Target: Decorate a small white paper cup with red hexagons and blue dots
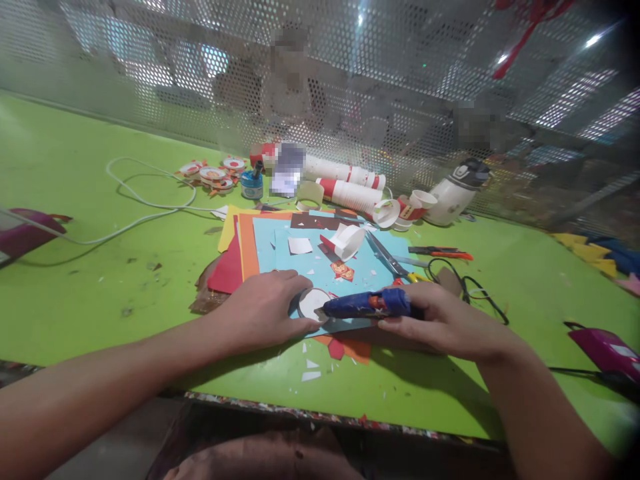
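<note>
My left hand grips a small round white paper piece, perhaps a cup base, with thumb and fingers around its left edge. In my right hand is a blue glue gun, its nozzle pointing left at the white piece; I cannot tell whether the tip touches. Both are over light blue paper on a stack of coloured sheets. Just beyond lie a cut paper cup, a red and gold paper scrap and scissors.
Behind the sheets lie stacked paper cups, a blue ink bottle, a phone and a white thermos. A black cable loops at right. Round paper crafts sit at back left. A perforated metal screen borders the table.
</note>
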### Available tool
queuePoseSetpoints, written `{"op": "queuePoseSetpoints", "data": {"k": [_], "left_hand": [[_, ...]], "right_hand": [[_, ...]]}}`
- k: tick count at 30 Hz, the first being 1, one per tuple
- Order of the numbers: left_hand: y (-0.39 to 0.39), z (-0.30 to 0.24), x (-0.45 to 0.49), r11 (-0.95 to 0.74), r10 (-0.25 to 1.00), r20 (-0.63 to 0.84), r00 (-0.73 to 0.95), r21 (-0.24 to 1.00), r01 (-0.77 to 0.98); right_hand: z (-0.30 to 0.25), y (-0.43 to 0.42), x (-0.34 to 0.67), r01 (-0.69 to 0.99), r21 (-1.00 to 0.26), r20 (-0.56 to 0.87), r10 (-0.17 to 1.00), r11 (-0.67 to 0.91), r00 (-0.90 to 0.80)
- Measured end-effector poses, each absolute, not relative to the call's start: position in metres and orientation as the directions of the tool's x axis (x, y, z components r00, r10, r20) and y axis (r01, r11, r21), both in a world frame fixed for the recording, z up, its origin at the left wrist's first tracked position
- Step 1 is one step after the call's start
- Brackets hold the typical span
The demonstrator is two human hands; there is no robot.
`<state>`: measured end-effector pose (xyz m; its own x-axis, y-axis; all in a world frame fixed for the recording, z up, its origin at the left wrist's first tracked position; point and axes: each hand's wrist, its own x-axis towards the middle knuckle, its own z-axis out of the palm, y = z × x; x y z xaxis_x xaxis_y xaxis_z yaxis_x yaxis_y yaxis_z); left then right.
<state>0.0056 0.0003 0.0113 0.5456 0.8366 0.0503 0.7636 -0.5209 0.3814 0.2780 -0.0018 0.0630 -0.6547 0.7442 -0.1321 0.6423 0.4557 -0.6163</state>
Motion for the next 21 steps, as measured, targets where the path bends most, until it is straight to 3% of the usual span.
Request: {"op": "queuePoseSetpoints", "data": {"k": [6, 21], "left_hand": [[-0.0008, 0.0125, 0.0063, -0.511, 0.842, 0.044, 0.538, 0.386, 0.768], [-0.0002, 0.0142, 0.0072, -0.496, 0.850, 0.033, 0.526, 0.392, 0.775]], "right_hand": [[0.0561, 0.0011, 0.2776, 0.670, -0.658, -0.102, 0.840, 0.345, -0.533], [0.0586, 0.0054, 0.2814, 0.672, -0.658, -0.130, 0.827, 0.341, -0.547]]}}
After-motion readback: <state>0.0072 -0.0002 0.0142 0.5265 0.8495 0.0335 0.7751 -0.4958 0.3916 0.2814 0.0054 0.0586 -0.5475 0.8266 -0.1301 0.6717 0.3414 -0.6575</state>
